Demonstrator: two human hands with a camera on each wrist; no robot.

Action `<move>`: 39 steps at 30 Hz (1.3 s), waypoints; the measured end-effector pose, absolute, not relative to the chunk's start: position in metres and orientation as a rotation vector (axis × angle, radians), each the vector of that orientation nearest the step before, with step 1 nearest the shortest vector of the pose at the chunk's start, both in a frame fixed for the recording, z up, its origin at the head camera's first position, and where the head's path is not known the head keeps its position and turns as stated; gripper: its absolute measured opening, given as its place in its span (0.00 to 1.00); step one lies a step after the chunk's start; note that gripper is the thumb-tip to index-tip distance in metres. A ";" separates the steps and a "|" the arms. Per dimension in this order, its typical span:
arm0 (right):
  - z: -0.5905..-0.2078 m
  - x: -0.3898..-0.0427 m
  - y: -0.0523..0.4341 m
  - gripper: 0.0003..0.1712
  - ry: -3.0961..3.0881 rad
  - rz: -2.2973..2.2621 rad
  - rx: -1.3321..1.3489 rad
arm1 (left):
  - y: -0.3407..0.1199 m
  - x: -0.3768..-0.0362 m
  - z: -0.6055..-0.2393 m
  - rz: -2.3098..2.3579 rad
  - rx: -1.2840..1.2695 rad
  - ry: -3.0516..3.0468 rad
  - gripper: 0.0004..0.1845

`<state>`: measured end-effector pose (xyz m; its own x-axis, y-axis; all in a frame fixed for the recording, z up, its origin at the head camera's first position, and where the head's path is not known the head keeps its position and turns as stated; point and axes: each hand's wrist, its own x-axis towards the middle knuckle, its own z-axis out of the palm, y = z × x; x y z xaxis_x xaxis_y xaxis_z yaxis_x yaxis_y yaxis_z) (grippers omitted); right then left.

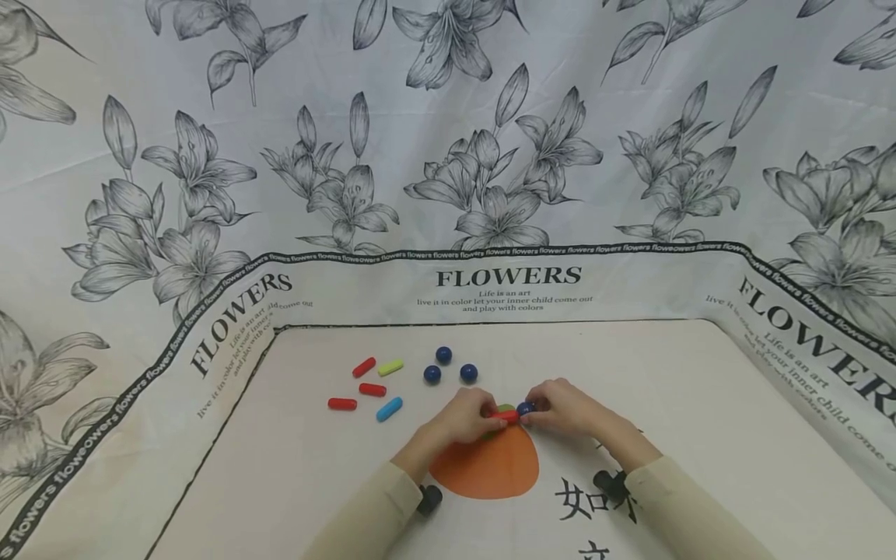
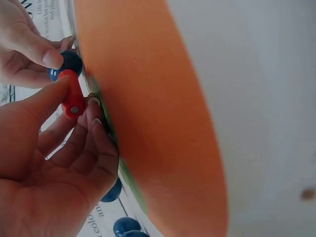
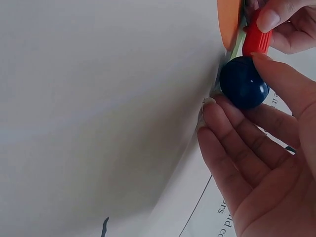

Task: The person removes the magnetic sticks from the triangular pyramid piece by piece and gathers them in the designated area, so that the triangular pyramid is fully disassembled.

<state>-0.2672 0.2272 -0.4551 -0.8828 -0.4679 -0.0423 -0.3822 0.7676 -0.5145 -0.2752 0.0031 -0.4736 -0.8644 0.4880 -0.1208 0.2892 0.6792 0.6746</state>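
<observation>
Hands meet at the top edge of the orange print [image 1: 486,467] on the table [image 1: 700,435]. The left hand [image 1: 465,416] pinches a red stick [image 1: 505,416] between thumb and fingertips, and the right hand [image 1: 563,408] pinches a blue ball [image 1: 525,407], the ball's side touching the stick's end, seemingly so the two can be joined end to ball. Beyond the orange print, to its left, lie three red sticks [image 1: 363,367], a yellow stick [image 1: 390,367] and a light blue stick [image 1: 389,408], loose and near one another; three more blue balls [image 1: 444,355] sit just beyond the print. Fingers cover most of the held stick from the head view, and whether the pieces actually cling is hard to tell.
</observation>
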 end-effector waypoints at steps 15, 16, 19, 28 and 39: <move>-0.451 -0.271 0.224 0.11 2.781 -0.785 -0.678 | 0.005 -0.277 -0.467 0.891 0.559 2.664 0.08; -0.451 -0.270 0.223 0.12 2.782 -0.785 -0.670 | 0.005 -0.276 -0.467 0.892 0.556 2.660 0.08; -0.452 -0.270 0.223 0.13 2.783 -0.780 -0.671 | 0.002 -0.273 -0.469 0.904 0.551 2.649 0.07; -0.457 -0.269 0.226 0.11 2.766 -0.812 -0.669 | -0.033 -0.263 -0.457 1.070 0.575 2.665 0.07; -0.456 -0.269 0.226 0.13 2.762 -0.814 -0.624 | -0.136 -0.272 -0.445 1.262 0.345 2.913 0.10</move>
